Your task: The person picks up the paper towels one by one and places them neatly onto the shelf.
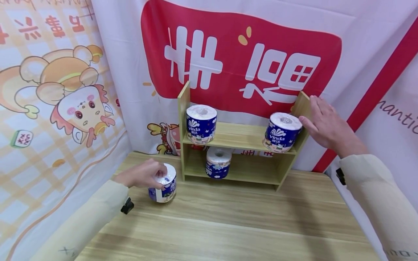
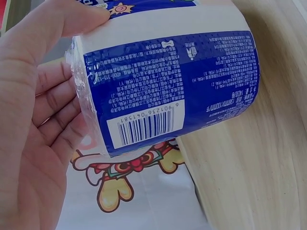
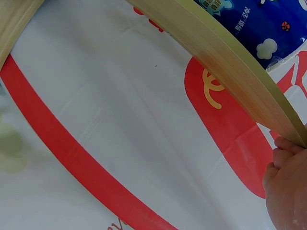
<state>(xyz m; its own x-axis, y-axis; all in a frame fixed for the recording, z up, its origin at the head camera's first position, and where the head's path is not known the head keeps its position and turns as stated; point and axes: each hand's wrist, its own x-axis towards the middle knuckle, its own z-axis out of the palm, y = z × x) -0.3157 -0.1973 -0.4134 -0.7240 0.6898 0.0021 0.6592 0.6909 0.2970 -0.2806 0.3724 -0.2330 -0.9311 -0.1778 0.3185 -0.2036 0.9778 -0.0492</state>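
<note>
My left hand [image 1: 145,174] grips a toilet paper roll [image 1: 169,188] in blue printed Vinda wrapping, which stands on the table [image 1: 209,232] left of a small wooden shelf [image 1: 235,133]. In the left wrist view my thumb lies on the wrapper's side and the fingers are at the plastic-covered end. My right hand [image 1: 330,127] rests at the shelf's right side panel [image 1: 302,105], fingers extended and thumb near a roll [image 1: 281,134]. In the right wrist view that hand [image 3: 290,187] touches the panel's end; its thumb is hidden there.
Another roll [image 1: 201,125] stands at the upper board's left end. A third shelf roll [image 1: 218,165] sits on the lower board, left of its middle. Printed cloth [image 1: 127,72] hangs behind and at both sides. The shelf stands at the table's back.
</note>
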